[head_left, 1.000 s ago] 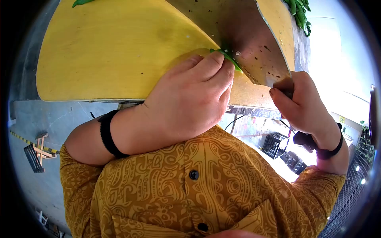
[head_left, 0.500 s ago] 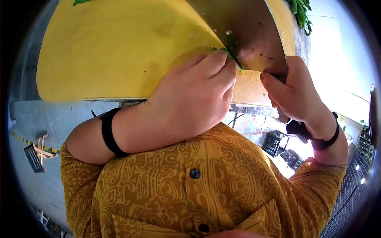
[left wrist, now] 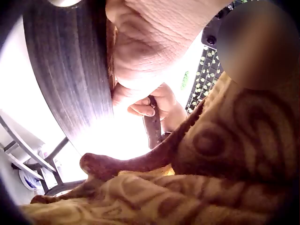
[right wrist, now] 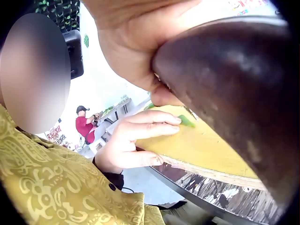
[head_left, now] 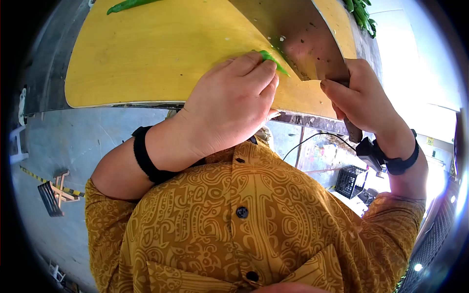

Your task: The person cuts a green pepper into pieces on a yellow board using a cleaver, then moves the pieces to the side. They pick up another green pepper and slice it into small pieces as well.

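My right hand (head_left: 364,97) grips the dark handle (head_left: 352,130) of a wide-bladed cleaver (head_left: 308,44), its blade tilted over the yellow cutting board (head_left: 146,58). Beside the blade's lower edge lies a piece of green pepper (head_left: 273,62). The fingertips of my left hand (head_left: 232,100) press on its near end; in the right wrist view those fingers reach out fairly straight, with the thumb (right wrist: 154,161) apart from the pepper piece (right wrist: 186,121). Small pale bits cling to the blade. The left wrist view shows the right hand (left wrist: 164,105) around the cleaver handle (left wrist: 152,125).
Another long green pepper (head_left: 131,5) lies at the board's far left. A heap of green peppers (head_left: 361,18) sits at the far right beyond the board. The board's near edge runs just under my left wrist. A person in red (right wrist: 86,126) sits in the background.
The head view has shifted, showing more of the far-left pepper. My left hand has drawn back from the blade, leaving more of the pepper piece showing. The right hand has shifted its place on the handle.
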The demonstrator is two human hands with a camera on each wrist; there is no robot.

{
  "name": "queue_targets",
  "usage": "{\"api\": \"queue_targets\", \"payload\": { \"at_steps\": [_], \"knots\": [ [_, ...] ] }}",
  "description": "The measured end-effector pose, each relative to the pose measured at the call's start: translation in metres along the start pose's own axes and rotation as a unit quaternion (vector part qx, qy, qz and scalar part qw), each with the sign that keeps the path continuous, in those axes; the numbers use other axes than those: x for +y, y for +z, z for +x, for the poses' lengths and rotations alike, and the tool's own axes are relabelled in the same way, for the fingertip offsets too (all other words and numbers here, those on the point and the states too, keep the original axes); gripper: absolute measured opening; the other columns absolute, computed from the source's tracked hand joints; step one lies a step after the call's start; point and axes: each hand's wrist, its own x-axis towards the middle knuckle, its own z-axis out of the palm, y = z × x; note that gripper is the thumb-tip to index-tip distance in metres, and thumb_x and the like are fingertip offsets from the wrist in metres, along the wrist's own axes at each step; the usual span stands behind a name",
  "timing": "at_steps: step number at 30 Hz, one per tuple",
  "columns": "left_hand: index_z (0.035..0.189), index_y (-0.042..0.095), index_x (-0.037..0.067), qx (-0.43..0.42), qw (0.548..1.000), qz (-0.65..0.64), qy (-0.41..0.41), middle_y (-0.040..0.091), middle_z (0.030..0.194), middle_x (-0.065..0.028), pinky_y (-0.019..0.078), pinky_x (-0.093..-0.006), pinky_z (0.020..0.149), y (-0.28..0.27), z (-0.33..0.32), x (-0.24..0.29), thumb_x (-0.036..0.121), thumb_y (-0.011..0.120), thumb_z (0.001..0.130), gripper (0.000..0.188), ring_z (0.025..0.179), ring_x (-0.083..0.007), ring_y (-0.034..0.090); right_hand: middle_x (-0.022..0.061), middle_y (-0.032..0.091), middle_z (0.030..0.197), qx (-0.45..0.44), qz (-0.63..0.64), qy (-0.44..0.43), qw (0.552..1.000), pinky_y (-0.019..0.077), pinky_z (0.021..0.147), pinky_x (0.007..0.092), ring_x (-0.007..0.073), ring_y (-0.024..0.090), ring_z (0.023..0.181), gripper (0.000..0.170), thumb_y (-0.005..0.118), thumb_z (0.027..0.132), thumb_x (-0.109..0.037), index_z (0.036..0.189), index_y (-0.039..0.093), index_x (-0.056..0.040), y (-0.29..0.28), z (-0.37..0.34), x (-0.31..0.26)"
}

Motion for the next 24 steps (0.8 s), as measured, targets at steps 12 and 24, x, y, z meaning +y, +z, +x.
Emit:
{"api": "queue_targets", "payload": {
  "at_steps": [12,24],
  "knots": [
    [0.105,0.063,-0.001,-0.01,1.0,0.002,-0.002,0.058,0.114,-0.0098,0.0501,-0.0357,0.09,0.001,0.0,0.0,0.024,0.081,0.062,0.053,0.106,-0.0271,0.055,0.0178,0.042,0.051,-0.014,-0.092,-0.005,0.996,0.036,0.046,0.0389,0.0247,0.044,0.043,0.021,0.053,0.079,-0.008,0.066,0.047,0.0068,0.003,-0.006,-0.001],
    [0.107,0.062,-0.003,0.012,1.0,-0.027,0.0,0.057,0.115,-0.0123,0.0496,-0.0374,0.088,0.001,-0.004,-0.006,0.025,0.078,0.065,0.054,0.108,-0.028,0.054,0.0171,0.044,0.049,-0.027,-0.112,-0.01,0.993,0.0375,0.045,0.0385,0.024,0.047,0.042,0.02,0.051,0.079,-0.007,0.064,0.049,0.0063,0.006,0.023,-0.017]
  ]
}}
